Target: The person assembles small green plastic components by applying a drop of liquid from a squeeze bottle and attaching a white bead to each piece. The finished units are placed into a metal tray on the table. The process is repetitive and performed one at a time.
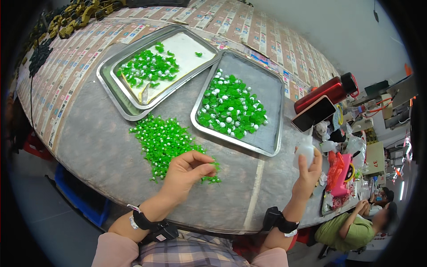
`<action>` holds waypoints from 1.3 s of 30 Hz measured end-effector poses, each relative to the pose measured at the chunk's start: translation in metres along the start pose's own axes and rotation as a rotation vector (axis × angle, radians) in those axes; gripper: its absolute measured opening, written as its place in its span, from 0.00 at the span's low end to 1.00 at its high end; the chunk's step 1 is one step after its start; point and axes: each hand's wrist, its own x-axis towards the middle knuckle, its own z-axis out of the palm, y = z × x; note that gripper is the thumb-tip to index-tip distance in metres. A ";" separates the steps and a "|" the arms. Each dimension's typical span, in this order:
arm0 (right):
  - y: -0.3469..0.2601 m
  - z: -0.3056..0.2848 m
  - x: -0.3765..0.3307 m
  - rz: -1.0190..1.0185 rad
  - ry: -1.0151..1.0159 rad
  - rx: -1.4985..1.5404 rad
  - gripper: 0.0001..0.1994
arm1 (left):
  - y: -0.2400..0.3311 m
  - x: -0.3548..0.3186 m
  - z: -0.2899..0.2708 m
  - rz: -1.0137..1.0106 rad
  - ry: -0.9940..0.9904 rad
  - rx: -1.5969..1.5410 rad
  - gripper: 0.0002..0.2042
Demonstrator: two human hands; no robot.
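My left hand (187,172) is closed in a pinch over the right edge of a loose pile of small green plastic pieces with white dots (164,142). A bit of green (217,165) shows right at its fingertips, mostly hidden by them. Held upright in my right hand (307,174) is a white squeeze bottle (305,151) with a thin nozzle. Beyond the hands lies a metal tray (279,133) of green pieces fitted with white eyeballs. Farther left, a second metal tray (126,115) carries a smaller white-lined tray (191,43) with more such pieces.
A red bottle (322,94) lies at the right, with a phone (313,113) leaning against it. Near it sit a pink container (341,178) and plastic bags. A blue crate (80,196) stands below the table's left edge. Another person (351,229) sits at right.
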 end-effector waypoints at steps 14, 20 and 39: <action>-0.019 0.005 0.012 -0.447 -0.012 -0.746 0.18 | -0.004 0.001 -0.003 -0.026 -0.015 0.006 0.04; 0.043 0.062 0.071 -0.286 -0.354 -0.754 0.13 | -0.003 0.004 0.001 -0.011 -0.032 0.021 0.04; -0.013 0.091 -0.047 0.374 -0.704 0.466 0.09 | -0.006 0.003 -0.004 -0.134 -0.203 -0.167 0.05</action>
